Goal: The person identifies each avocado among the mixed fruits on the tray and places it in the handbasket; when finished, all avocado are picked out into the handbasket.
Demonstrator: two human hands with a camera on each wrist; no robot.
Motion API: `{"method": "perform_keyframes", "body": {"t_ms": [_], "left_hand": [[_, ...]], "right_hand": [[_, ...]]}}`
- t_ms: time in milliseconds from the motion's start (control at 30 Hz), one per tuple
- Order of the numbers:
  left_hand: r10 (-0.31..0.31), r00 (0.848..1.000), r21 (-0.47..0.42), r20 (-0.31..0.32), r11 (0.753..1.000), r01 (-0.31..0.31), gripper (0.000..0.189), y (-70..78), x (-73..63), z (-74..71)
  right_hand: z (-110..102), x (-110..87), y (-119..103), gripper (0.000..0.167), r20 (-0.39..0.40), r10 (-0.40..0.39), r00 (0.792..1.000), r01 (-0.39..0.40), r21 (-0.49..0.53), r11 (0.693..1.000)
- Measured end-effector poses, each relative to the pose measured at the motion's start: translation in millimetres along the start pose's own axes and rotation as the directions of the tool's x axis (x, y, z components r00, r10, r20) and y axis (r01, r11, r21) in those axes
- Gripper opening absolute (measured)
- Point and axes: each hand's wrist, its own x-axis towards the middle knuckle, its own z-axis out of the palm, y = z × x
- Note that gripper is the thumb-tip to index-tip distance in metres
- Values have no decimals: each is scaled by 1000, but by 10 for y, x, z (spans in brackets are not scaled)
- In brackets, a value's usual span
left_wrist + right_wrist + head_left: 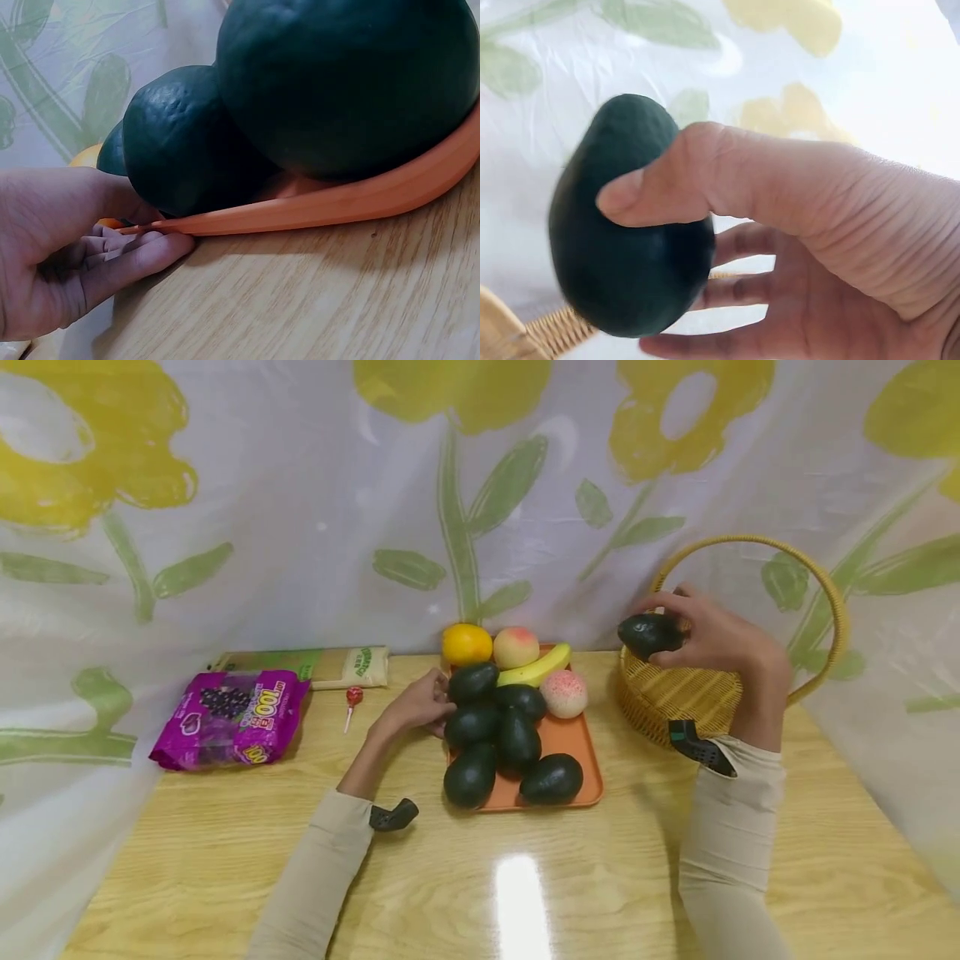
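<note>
My right hand (708, 631) holds a dark green avocado (649, 636) over the left side of a wicker basket (675, 693). In the right wrist view the thumb lies across the avocado (634, 247), with the fingers behind it. At the left edge of an orange tray (581, 739), my left hand (420, 702) pinches the rim. The left wrist view shows its fingers under the tray rim (300, 214), beside an avocado (187, 142). Several avocados (517, 739) crowd the tray, with a banana (536, 668), an orange (467, 645), a peach (516, 647) and a pink-speckled round fruit (564, 693) behind and beside them.
To the left lies a purple candy bag (232, 718), in front of a flat tan-and-green packet (322, 666). A red lollipop (354, 697) is between the bag and my left hand. The basket's tall handle (838, 627) arches up near the flowered curtain (300, 527).
</note>
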Motion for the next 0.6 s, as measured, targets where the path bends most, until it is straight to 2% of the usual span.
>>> {"method": "perform_keyframes", "body": {"t_ms": [167, 300, 600], "left_hand": [[1, 1000, -14, 10, 1000, -1, 43, -39, 9, -3], [3, 1000, 9, -9, 1000, -2, 42, -55, -5, -11], [0, 1000, -24, 1, 1000, 0, 42, -27, 9, 6]], "right_hand": [[-34, -92, 135, 61, -63, 75, 995, -75, -9, 997], [-33, -119, 226, 60, -67, 106, 992, -107, -6, 994], [-23, -100, 436, 63, -111, 206, 972, -211, -34, 977]]}}
